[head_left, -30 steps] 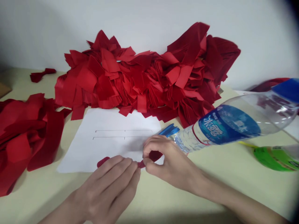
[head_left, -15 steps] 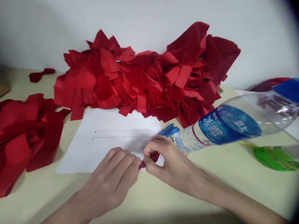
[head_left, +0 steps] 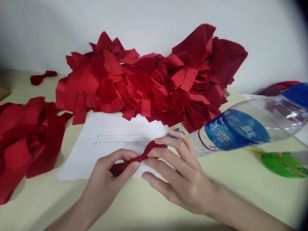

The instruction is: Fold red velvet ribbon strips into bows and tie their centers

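the pale surface [head_left: 36, 199] is carrying everything, and along the wall the big heap of red strips [head_left: 149, 83] is lying just as it was, as is the loose red pile [head_left: 21, 138] at the left. the clear bottle [head_left: 231, 131] is standing at the right, and the white sheet [head_left: 81, 160] is lying in the middle, its ruled lines showing.

the change is happening at the hands. the left hand [head_left: 108, 179] is no longer covering the work with its knuckles; it is turning thumb side up. the right hand [head_left: 185, 170] is loosening its thumb-and-finger pinch and fanning its fingers. this is bringing the red piece [head_left: 119, 168] into sight, seemingly meaning that work at its middle is giving way to handling of its ends.

the left hand is reaching in from the near left, its grip closing thumb and forefinger on the piece's left part. the right hand is coming from the near right, fingers resting against the right part, thumb standing apart; whether that grip is clasping anything is not telling.

the piece is sitting over the sheet's near part, between both hands, its narrowed middle [head_left: 141, 158] showing.
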{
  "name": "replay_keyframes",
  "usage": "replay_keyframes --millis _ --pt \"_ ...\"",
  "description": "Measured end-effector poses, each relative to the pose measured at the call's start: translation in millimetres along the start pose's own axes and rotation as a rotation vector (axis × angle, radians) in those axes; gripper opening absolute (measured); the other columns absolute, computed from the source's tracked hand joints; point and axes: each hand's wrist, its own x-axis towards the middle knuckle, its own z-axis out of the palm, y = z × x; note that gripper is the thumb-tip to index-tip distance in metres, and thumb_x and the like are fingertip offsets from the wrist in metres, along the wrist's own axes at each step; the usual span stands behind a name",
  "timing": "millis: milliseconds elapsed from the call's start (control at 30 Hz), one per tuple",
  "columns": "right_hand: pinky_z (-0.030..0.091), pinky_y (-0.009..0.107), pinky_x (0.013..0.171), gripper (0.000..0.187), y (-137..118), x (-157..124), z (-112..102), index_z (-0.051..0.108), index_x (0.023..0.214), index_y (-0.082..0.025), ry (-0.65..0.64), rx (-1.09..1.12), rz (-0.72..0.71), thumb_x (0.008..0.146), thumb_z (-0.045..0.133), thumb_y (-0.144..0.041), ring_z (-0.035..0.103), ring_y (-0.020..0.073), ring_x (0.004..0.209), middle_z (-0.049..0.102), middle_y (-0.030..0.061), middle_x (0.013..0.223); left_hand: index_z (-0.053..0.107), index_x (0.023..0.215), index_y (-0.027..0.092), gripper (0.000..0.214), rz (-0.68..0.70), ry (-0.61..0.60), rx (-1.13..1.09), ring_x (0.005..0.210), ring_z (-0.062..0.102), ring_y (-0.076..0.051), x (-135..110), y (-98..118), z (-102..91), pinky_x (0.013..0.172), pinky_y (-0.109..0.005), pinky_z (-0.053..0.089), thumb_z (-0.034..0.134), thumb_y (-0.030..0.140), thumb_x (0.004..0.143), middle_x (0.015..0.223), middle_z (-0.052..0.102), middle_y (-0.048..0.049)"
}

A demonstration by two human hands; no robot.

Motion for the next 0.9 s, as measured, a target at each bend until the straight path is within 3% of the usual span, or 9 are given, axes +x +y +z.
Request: replay_keyframes --millis 133,267,400,500,700,900 --pt "0.036 0.044 0.096 0.008 -0.2 -2.7 8.3 0.065 0.085 -0.015 0.081 -0.08 -0.042 0.079 0.06 -0.011 0.054 0.0202 0.097 0.067 0.0023 0.085 0.065 0.08 0.02 0.009 -0.18 -0.088 -0.158 0.074 0.065 -0.017 1.0 7.7 0.2 0.065 -0.024 0.052 0.06 0.027 0.077 0.074 0.07 0.0007" --pt "0.038 0.042 0.088 0.013 -0.1 -6.5 11.3 0.065 0.084 -0.013 0.166 -0.164 -0.112 0.08 0.054 -0.007 0.053 0.0216 0.099 0.067 0.005 0.087 0.065 0.082 0.019 0.009 -0.246 -0.188 -0.335 0.074 0.065 -0.016 1.1 11.7 1.1 0.068 -0.023 0.052 0.062 0.026 0.077 0.076 0.07 -0.0003" --pt "0.037 0.04 0.082 0.024 -4.0 -10.5 14.8 0.065 0.084 -0.009 0.165 -0.274 -0.198 0.087 0.042 -0.008 0.053 0.0222 0.1 0.068 0.0095 0.088 0.064 0.075 0.018 0.007 -0.337 -0.047 -0.387 0.057 0.064 -0.013 -1.8 13.0 8.3 0.057 -0.02 0.051 0.067 0.024 0.073 0.061 0.068 0.0023" --pt "0.036 0.036 0.079 0.015 -5.7 -12.8 20.8 0.065 0.085 -0.008 0.16 -0.311 -0.166 0.085 0.051 -0.013 0.053 0.0215 0.098 0.067 0.0084 0.087 0.064 0.075 0.018 0.011 -0.377 0.035 -0.371 0.056 0.066 -0.014 -3.8 10.9 12.9 0.056 -0.02 0.051 0.069 0.025 0.07 0.061 0.07 0.0012" --pt "0.034 0.034 0.076 0.007 -5.0 -13.2 27.7 0.064 0.085 -0.013 0.11 -0.377 -0.047 0.081 0.058 -0.014 0.054 0.0221 0.092 0.066 0.0047 0.084 0.066 0.078 0.017 0.017 -0.431 0.053 -0.404 0.061 0.067 -0.016 -1.1 6.4 11.0 0.054 -0.02 0.05 0.071 0.031 0.07 0.059 0.069 -0.0012" --pt "0.032 0.032 0.068 0.012 -5.0 -12.5 27.7 0.067 0.082 -0.013 0.18 -0.52 -0.135 0.081 0.056 -0.018 0.054 0.0218 0.088 0.067 0.0046 0.08 0.065 0.076 0.019 0.009 -0.499 -0.025 -0.771 0.056 0.058 -0.007 1.4 5.5 10.6 0.06 -0.014 0.045 0.069 0.026 0.074 0.058 0.063 0.0036"
